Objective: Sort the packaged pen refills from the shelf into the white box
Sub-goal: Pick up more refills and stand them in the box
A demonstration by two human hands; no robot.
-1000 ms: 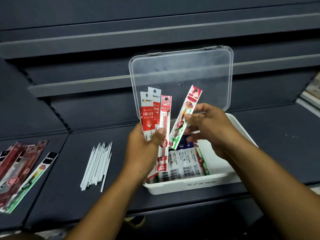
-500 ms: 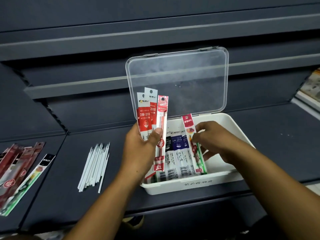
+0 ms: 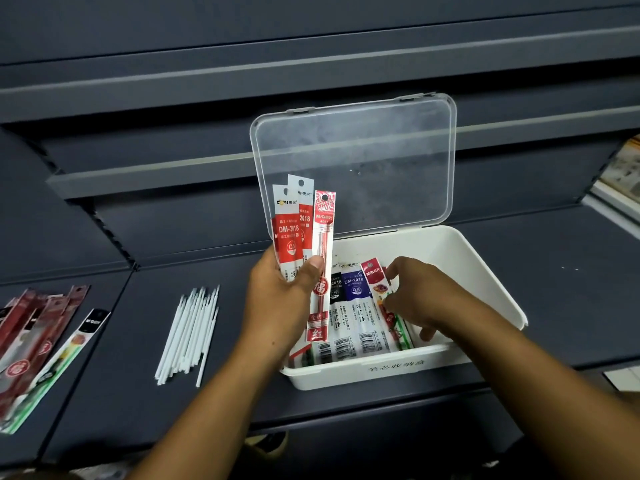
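The white box [image 3: 485, 271] stands on the dark shelf with its clear lid [image 3: 363, 157] raised behind it. My left hand [image 3: 280, 296] grips three upright red refill packs [image 3: 301, 230] over the box's left end. Several packs lie flat inside, among them a black and a blue one [image 3: 353, 306]. My right hand [image 3: 419, 299] is inside the box, its fingers pinching a red-and-green refill pack [image 3: 377, 289] that lies against the flat row.
A bundle of loose white refill tubes [image 3: 190, 334] lies on the shelf left of the box. More packaged refills [image 3: 38, 344] are heaped at the far left. Stacked printed goods [image 3: 623, 174] sit at the right edge. Shelf rails run behind the lid.
My right hand has carried the red-and-green pack from mid-air down into the box and laid it beside the flat packs. My left hand has kept its three packs upright.
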